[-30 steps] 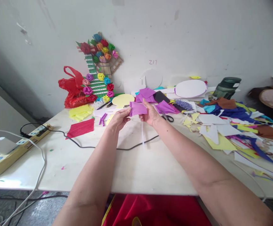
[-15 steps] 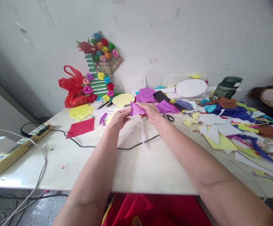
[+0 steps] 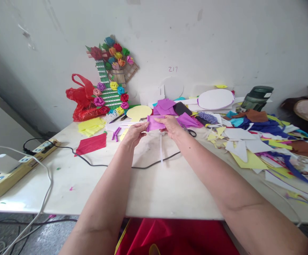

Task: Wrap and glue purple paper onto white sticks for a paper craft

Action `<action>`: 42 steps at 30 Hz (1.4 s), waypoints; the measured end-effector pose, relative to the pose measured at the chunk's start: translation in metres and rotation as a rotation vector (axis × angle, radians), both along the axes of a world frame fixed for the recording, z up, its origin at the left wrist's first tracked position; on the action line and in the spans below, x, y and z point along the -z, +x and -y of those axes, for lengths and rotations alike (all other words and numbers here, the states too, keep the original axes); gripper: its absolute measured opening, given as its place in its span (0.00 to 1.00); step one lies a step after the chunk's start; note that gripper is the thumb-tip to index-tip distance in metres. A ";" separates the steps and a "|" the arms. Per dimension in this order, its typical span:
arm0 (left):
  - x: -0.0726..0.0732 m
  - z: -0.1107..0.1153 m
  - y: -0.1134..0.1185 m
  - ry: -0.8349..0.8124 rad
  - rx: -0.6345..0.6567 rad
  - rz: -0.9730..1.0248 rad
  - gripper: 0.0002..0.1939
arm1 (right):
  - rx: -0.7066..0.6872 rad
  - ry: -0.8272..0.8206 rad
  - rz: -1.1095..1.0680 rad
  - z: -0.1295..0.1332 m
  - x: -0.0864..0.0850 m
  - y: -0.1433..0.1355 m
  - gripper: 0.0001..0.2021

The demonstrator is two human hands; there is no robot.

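Paper rectangle (image 3: 153,124), thin, purple, pinched by left hand (image 3: 136,133) and right hand (image 3: 172,126) — mostly unrolled; slim purple rolls (image 3: 116,133) apparently done.

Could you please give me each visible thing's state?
Thin purple paper rectangle, held by left hand and right hand
Red plastic bag, crumpled
Dark green bottle, capped
Yellow power strip, black plug inserted
Black-handled scissors, opening unclear
Red paper rectangle, lying flat
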State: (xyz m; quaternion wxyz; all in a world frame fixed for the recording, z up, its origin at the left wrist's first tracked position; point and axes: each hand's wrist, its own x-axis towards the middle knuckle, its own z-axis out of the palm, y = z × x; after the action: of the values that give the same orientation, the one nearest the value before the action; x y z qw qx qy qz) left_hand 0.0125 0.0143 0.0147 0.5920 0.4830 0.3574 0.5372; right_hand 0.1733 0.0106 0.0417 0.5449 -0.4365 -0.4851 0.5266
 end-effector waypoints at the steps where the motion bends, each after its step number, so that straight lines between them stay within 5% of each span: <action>1: 0.000 0.000 0.000 0.001 -0.008 -0.005 0.14 | 0.022 0.018 0.002 -0.001 0.000 0.000 0.12; 16: -0.001 0.003 0.000 0.030 -0.085 -0.155 0.15 | 0.161 0.143 0.059 0.010 -0.008 -0.006 0.12; 42: -0.003 0.008 0.006 0.021 -0.156 -0.195 0.18 | 0.089 0.096 -0.011 0.004 -0.001 -0.009 0.05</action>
State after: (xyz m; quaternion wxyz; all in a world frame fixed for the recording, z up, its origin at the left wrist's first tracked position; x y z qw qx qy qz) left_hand 0.0182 0.0066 0.0174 0.5056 0.5098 0.4441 0.5360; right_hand 0.1644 0.0068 0.0426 0.5908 -0.4282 -0.4866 0.4804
